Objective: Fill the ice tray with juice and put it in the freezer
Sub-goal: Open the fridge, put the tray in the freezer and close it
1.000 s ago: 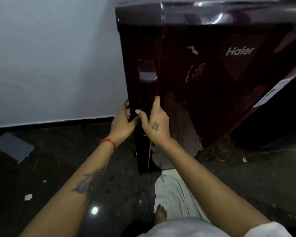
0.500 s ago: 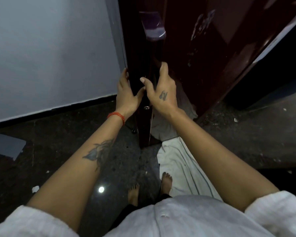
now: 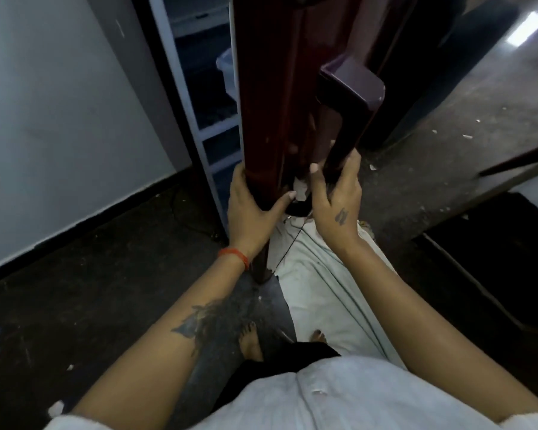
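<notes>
Left hand (image 3: 250, 209) grips the edge of the maroon fridge door (image 3: 271, 97); right hand (image 3: 336, 200) grasps the door's handle (image 3: 348, 119) beside it

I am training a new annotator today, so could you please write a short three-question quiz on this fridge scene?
1. True or false: the fridge door is fully closed.
2. Which hand holds the lower end of the door handle: A) left hand, B) right hand, C) neither?
3. Fill in: on the floor under the door lies a white ____.

Key
1. False: it stands ajar, with the shelves showing in the gap.
2. B; the left hand grips the door's edge.
3. cloth
</notes>
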The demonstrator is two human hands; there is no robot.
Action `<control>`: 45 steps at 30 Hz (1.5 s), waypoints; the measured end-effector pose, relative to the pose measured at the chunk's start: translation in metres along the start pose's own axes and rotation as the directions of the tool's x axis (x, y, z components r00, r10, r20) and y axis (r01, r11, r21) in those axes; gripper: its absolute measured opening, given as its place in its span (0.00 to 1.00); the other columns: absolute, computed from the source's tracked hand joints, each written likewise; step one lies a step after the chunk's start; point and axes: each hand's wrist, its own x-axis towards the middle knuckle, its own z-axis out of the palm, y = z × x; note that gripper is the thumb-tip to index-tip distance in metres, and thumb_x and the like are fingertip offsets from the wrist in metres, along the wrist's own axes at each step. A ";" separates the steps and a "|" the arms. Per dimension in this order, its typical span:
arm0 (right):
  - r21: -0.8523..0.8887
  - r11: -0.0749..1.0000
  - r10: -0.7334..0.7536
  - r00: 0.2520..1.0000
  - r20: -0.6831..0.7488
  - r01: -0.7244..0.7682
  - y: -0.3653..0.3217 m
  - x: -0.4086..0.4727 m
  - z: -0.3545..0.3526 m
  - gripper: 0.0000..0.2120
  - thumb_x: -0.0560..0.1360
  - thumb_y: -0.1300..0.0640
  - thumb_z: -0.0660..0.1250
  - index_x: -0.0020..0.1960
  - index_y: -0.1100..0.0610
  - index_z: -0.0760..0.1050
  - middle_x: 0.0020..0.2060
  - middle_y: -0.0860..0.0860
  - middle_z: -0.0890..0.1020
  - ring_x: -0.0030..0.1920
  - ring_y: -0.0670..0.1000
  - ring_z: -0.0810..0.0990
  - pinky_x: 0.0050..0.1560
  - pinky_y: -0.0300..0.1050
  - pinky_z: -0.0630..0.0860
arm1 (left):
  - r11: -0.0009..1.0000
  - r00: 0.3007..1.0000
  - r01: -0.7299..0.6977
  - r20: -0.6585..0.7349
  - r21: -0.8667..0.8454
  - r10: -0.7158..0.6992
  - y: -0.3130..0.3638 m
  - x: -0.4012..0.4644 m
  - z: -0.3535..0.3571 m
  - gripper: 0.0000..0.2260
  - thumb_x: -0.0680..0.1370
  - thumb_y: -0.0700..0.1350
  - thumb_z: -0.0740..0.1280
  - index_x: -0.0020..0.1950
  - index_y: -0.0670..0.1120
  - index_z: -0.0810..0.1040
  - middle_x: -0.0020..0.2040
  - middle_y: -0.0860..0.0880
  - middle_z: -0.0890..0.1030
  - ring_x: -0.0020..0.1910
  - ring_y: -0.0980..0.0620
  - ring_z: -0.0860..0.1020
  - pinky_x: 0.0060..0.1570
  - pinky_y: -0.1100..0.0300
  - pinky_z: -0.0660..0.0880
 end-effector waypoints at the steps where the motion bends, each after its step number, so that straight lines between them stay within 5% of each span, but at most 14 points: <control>1: 0.002 1.000 0.019 0.999 -0.026 -0.019 0.004 -0.005 -0.009 0.20 0.78 0.54 0.61 0.64 0.65 0.63 0.47 0.51 0.78 0.46 0.47 0.79 0.43 0.38 0.76 | 1.000 1.000 -0.011 0.006 0.008 0.011 0.003 -0.010 0.008 0.41 0.65 0.64 0.72 0.72 0.54 0.58 0.67 0.55 0.68 0.65 0.56 0.69 0.63 0.56 0.69; 6: -0.040 0.995 0.084 0.982 -0.172 -0.093 0.027 -0.022 -0.067 0.19 0.79 0.52 0.60 0.67 0.57 0.64 0.53 0.52 0.77 0.51 0.49 0.78 0.48 0.46 0.77 | 0.992 0.983 -0.121 0.145 0.044 0.114 0.014 -0.055 0.042 0.40 0.68 0.61 0.73 0.72 0.48 0.60 0.65 0.52 0.68 0.64 0.53 0.70 0.62 0.55 0.71; 9: -0.079 0.982 0.152 0.963 -0.220 -0.173 0.044 -0.046 -0.103 0.23 0.78 0.53 0.62 0.71 0.54 0.61 0.60 0.45 0.71 0.60 0.41 0.72 0.59 0.49 0.75 | 0.982 0.968 -0.175 0.192 0.070 0.159 0.024 -0.075 0.069 0.34 0.70 0.58 0.72 0.70 0.47 0.62 0.60 0.56 0.66 0.59 0.56 0.70 0.58 0.59 0.71; 13: -0.055 0.968 0.230 0.955 -0.187 -0.244 0.059 -0.088 -0.147 0.27 0.77 0.49 0.63 0.72 0.50 0.59 0.59 0.38 0.66 0.60 0.45 0.73 0.56 0.37 0.73 | 0.985 0.964 -0.170 0.209 0.018 0.163 0.044 -0.105 0.115 0.29 0.74 0.52 0.70 0.70 0.46 0.64 0.64 0.51 0.69 0.58 0.61 0.69 0.58 0.63 0.71; 18: -0.056 0.977 0.196 0.974 -0.113 -0.204 0.071 -0.091 -0.200 0.32 0.74 0.44 0.65 0.73 0.48 0.57 0.68 0.49 0.68 0.61 0.42 0.72 0.55 0.27 0.70 | 0.981 0.887 -0.189 0.422 -0.042 0.189 0.071 -0.126 0.166 0.29 0.75 0.51 0.68 0.73 0.49 0.62 0.69 0.48 0.69 0.64 0.52 0.72 0.60 0.56 0.73; 22: -0.042 0.956 0.282 0.950 -0.137 -0.290 0.089 -0.069 -0.238 0.40 0.72 0.43 0.68 0.75 0.48 0.49 0.73 0.53 0.60 0.70 0.47 0.64 0.63 0.37 0.65 | 0.984 0.790 -0.177 0.597 -0.004 0.144 0.084 -0.124 0.194 0.24 0.76 0.48 0.68 0.71 0.52 0.66 0.67 0.52 0.72 0.58 0.53 0.77 0.52 0.67 0.73; 25: -0.023 0.943 0.325 0.930 -0.173 -0.333 0.105 -0.047 -0.264 0.42 0.72 0.43 0.68 0.76 0.49 0.46 0.75 0.53 0.57 0.71 0.47 0.60 0.66 0.42 0.64 | 0.954 0.843 -0.267 0.511 0.132 0.166 0.091 -0.112 0.203 0.20 0.76 0.46 0.68 0.68 0.47 0.72 0.64 0.47 0.75 0.57 0.49 0.77 0.48 0.70 0.69; 30: -0.098 0.899 0.397 0.888 -0.231 -0.428 0.135 -0.002 -0.300 0.45 0.72 0.43 0.68 0.76 0.52 0.43 0.75 0.55 0.57 0.73 0.56 0.62 0.71 0.55 0.65 | 0.891 0.881 -0.413 0.331 0.187 0.339 0.127 -0.072 0.228 0.26 0.75 0.42 0.68 0.71 0.42 0.66 0.70 0.39 0.66 0.68 0.41 0.66 0.66 0.46 0.67; 34: -0.054 0.887 0.426 0.857 -0.290 -0.459 0.161 0.029 -0.325 0.42 0.73 0.43 0.67 0.76 0.50 0.45 0.75 0.53 0.58 0.73 0.53 0.61 0.70 0.43 0.59 | 0.801 0.825 -0.554 0.281 0.225 0.491 0.158 -0.034 0.269 0.30 0.75 0.45 0.68 0.74 0.40 0.60 0.76 0.38 0.55 0.75 0.40 0.57 0.71 0.43 0.59; 37: -0.059 0.873 0.434 0.827 -0.357 -0.484 0.180 0.056 -0.339 0.41 0.73 0.40 0.65 0.76 0.49 0.46 0.75 0.53 0.60 0.73 0.52 0.62 0.65 0.38 0.58 | 0.775 0.797 -0.594 0.290 0.217 0.530 0.171 -0.010 0.308 0.28 0.75 0.49 0.69 0.71 0.38 0.65 0.76 0.34 0.50 0.76 0.36 0.51 0.69 0.34 0.58; 40: -0.021 0.861 0.461 0.796 -0.391 -0.508 0.197 0.084 -0.349 0.40 0.73 0.40 0.64 0.76 0.50 0.47 0.74 0.52 0.61 0.73 0.50 0.61 0.65 0.37 0.57 | 0.759 0.778 -0.623 0.256 0.188 0.574 0.169 0.004 0.336 0.26 0.75 0.51 0.69 0.67 0.40 0.69 0.75 0.32 0.52 0.75 0.32 0.49 0.69 0.31 0.53; 45: 0.035 0.839 0.494 0.735 -0.465 -0.543 0.222 0.132 -0.360 0.36 0.75 0.40 0.61 0.76 0.50 0.50 0.74 0.52 0.63 0.72 0.51 0.62 0.69 0.42 0.60 | 0.669 0.682 -0.731 0.181 0.137 0.708 0.174 0.037 0.366 0.28 0.74 0.50 0.70 0.67 0.48 0.58 0.71 0.34 0.61 0.73 0.29 0.50 0.70 0.33 0.43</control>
